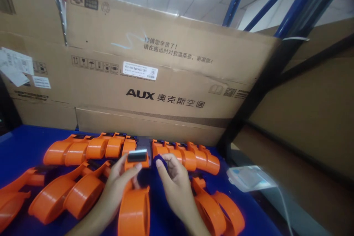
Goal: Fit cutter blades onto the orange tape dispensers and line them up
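My left hand point(119, 177) grips an orange tape dispenser point(134, 206) just below its head, thumb across the front. A toothed metal blade point(138, 152) and a black roller point(137, 157) top the dispenser, and its wide ring hangs below. Close by on the right, my right hand point(174, 180) pinches a small dark blue piece point(160, 160) that looks like cloth, with a little space between it and the dispenser. Part of that piece is hidden behind my fingers.
Several orange tape dispensers point(95, 148) stand in a back row on the blue surface point(16, 155), with others point(54, 201) nearer at both sides. Cardboard panels point(166, 81) rise behind. A dark post point(249, 92) and a clear plastic case point(251, 179) are at right.
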The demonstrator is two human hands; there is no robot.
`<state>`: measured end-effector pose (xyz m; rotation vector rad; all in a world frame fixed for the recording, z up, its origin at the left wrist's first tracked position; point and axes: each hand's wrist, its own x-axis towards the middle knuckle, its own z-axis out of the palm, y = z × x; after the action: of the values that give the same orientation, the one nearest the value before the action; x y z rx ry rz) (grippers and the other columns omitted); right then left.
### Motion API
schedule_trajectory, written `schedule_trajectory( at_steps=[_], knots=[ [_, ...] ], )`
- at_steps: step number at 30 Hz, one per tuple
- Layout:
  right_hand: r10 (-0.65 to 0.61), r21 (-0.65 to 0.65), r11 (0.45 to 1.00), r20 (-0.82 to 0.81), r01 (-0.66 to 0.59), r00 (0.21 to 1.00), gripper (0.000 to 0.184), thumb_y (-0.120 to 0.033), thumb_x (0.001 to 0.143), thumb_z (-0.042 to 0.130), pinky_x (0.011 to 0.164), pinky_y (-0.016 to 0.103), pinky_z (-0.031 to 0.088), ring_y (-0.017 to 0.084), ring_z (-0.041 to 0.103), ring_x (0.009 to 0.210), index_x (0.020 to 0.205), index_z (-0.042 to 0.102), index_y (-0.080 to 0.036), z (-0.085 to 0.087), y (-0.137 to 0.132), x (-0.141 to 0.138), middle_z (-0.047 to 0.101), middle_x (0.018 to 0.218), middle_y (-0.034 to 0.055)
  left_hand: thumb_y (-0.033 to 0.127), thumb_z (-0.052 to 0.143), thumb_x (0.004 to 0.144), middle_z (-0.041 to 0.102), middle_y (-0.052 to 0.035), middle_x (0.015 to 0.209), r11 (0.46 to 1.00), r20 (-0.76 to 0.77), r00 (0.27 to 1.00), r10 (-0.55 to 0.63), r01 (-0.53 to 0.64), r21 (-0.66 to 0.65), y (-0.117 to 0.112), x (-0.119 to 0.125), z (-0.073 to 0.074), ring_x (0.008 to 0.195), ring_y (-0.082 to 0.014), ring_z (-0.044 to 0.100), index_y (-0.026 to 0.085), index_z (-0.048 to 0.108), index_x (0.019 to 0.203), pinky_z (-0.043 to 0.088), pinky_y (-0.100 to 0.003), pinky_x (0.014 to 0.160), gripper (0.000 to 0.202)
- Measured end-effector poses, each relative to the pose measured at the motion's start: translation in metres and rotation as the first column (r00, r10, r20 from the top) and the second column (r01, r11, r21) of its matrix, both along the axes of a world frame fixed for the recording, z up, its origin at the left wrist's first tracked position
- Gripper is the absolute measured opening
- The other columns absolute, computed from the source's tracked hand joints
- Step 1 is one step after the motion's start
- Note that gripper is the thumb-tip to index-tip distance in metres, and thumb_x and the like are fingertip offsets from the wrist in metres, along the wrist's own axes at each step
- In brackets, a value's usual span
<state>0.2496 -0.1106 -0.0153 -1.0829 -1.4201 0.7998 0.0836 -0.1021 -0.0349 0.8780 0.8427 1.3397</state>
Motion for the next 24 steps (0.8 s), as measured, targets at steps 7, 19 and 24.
schedule_trajectory(
  at_steps=[7,19,24],
  knots=[
    [-0.051,0.024,0.998,-0.079,0.053,0.996,0.026,-0.045,0.092,0.063,0.061,0.026,0.052,0.017,0.061,0.072,0.093,0.06,-0.02,0.0,-0.003,-0.006,0.064,0.085,0.0034,0.038,0.077,0.079,0.061,0.0031,0.062,0.995,-0.09,0.995,-0.041,0.05,0.092,-0.001,0.003,-0.004,0.051,-0.0119,0.055,0.019,0.066,0.102,0.047,-0.023,0.053,0.032],
    [-0.166,0.217,0.967,0.153,0.13,0.974,0.022,-0.033,0.09,0.064,0.054,0.023,0.039,0.012,0.046,0.056,0.077,0.05,-0.022,-0.007,-0.008,-0.005,0.05,0.064,-0.0048,0.041,0.075,0.08,0.068,-0.0027,0.076,0.986,-0.135,0.987,-0.091,0.108,0.125,-0.003,0.006,-0.005,0.053,-0.0127,0.057,0.018,0.069,0.108,0.051,-0.025,0.054,0.036],
    [-0.19,0.258,0.958,0.245,0.125,0.951,0.022,-0.028,0.088,0.065,0.053,0.023,0.035,0.011,0.043,0.055,0.074,0.049,-0.022,-0.002,-0.012,-0.006,0.049,0.063,-0.0053,0.039,0.077,0.079,0.061,0.0017,0.058,0.984,-0.117,0.989,-0.091,0.107,0.143,-0.006,0.006,-0.004,0.048,-0.0146,0.056,0.02,0.07,0.111,0.051,-0.026,0.051,0.038]
  ],
)
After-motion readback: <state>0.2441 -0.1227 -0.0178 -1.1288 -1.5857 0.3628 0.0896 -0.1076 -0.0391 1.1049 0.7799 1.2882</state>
